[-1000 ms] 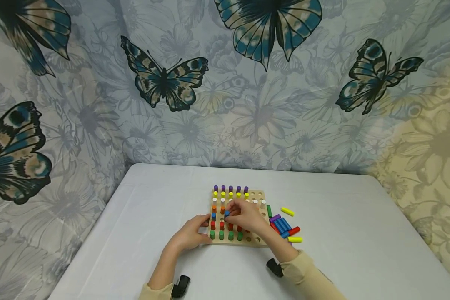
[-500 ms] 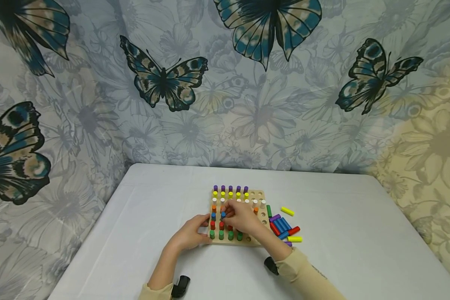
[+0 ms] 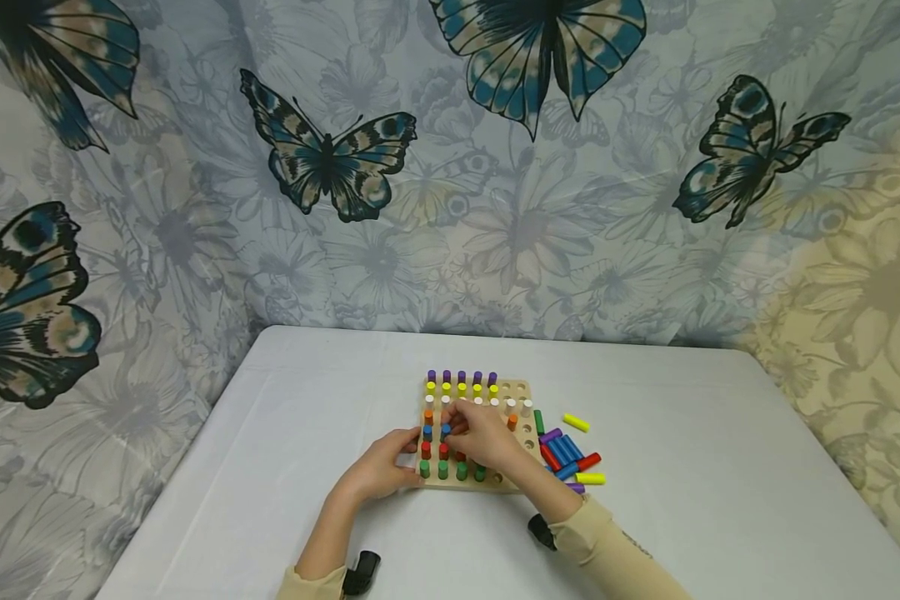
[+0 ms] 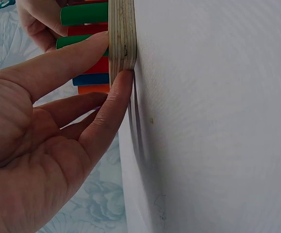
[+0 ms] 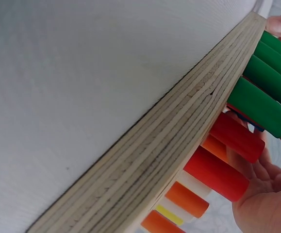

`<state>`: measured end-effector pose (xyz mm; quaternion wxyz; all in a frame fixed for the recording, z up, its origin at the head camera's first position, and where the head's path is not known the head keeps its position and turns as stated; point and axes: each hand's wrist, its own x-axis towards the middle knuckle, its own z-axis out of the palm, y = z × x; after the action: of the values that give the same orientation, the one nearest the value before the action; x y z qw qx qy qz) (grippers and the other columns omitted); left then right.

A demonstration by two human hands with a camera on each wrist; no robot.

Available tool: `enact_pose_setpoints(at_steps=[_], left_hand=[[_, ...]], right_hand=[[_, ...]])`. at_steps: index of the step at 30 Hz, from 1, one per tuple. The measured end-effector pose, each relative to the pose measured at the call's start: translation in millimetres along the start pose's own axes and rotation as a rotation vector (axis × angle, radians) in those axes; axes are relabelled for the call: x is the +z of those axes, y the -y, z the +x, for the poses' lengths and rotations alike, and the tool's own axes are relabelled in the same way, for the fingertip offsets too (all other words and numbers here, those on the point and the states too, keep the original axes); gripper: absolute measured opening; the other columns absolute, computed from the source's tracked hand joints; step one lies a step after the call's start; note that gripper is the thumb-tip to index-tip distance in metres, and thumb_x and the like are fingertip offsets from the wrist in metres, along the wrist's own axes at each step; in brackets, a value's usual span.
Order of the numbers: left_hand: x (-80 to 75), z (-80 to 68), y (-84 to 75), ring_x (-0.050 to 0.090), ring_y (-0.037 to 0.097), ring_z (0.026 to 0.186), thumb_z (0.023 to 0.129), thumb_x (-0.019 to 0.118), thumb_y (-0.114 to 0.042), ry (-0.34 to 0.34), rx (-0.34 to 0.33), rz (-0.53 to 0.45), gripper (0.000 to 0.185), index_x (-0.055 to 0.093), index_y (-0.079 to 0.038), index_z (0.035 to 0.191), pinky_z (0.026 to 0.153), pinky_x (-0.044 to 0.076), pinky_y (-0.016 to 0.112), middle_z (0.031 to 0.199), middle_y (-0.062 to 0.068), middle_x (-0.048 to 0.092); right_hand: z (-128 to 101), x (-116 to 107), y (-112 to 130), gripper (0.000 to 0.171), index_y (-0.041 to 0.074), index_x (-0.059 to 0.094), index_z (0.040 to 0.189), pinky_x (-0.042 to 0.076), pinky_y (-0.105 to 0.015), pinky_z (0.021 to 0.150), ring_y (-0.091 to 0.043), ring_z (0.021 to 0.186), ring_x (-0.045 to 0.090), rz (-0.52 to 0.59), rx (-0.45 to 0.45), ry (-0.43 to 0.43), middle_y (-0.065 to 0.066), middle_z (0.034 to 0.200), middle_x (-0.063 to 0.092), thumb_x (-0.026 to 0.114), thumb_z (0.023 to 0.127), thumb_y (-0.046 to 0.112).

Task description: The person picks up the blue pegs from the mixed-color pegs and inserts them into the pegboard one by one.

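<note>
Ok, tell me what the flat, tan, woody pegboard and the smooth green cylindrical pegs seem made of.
Flat, tan, woody pegboard: apparently plywood, since its edge shows stacked layers; that edge looks raw.
Green cylindrical pegs: smooth, evenly coloured, low shine, perhaps painted wood; plastic is possible.

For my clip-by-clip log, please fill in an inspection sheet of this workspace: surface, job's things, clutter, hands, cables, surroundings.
Surface: white table, with a small speck near the board.
Job's things: board bearing rows of colored pegs, some holes unfilled; loose pegs lie to its right.
Clutter: nothing seen beyond the loose pegs.
Hands: left hand touches the board's left edge; right hand pinches a blue peg at the board.
Cables: nothing seen.
Surroundings: butterfly-print backdrop behind the table.
</note>
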<state>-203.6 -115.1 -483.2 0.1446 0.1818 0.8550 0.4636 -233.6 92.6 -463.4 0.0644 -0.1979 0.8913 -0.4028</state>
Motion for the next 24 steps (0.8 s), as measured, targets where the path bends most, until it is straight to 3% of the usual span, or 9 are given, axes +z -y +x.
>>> enact_pose_setpoints(at_steps=[24], left_hand=[[0.6, -0.9, -1.9, 0.054, 0.036, 0.118, 0.076, 0.08, -0.002, -0.005, -0.023, 0.001, 0.076, 0.043, 0.009, 0.14, 0.094, 0.049, 0.047, 0.134, 0.022, 0.052]], right_hand=[[-6.9, -5.9, -3.5, 0.017, 0.006, 0.066, 0.1, 0.055, -0.026, 0.075, -0.013, 0.082, 0.062, 0.054, 0.016, -0.018, 0.001, 0.089, 0.065, 0.073, 0.085, 0.005]])
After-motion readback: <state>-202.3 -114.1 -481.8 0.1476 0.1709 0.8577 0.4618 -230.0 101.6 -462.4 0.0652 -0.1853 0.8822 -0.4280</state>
